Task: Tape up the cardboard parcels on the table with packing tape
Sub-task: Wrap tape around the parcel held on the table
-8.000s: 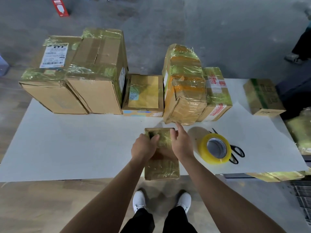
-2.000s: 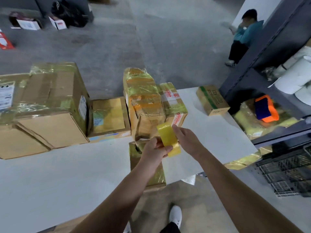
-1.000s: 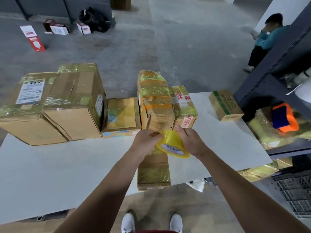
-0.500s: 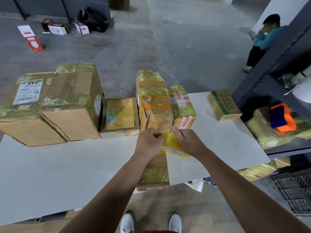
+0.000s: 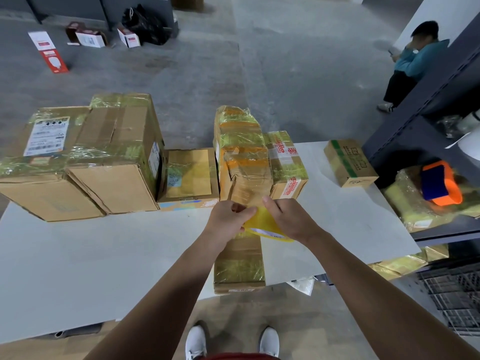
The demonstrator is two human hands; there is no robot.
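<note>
Floor (image 5: 285,74): grey concrete, stained.
Table (image 5: 78,268): white top.
Rack (image 5: 428,100): dark metal shelving, right side.
Wall (image 5: 428,9): white, top right.
On the far floor: 1 black bag (image 5: 145,24), small cartons (image 5: 89,38), 1 red-and-white box (image 5: 49,51).
Wire crates (image 5: 454,294): below the rack.
Person (image 5: 415,58): seated, teal top, far right.

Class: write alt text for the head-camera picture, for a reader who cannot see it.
A person's left hand and right hand hold a yellow tape roll above a small taped parcel at the near edge of a white table. Larger taped boxes stand in a row behind it; another person sits far right.
</note>
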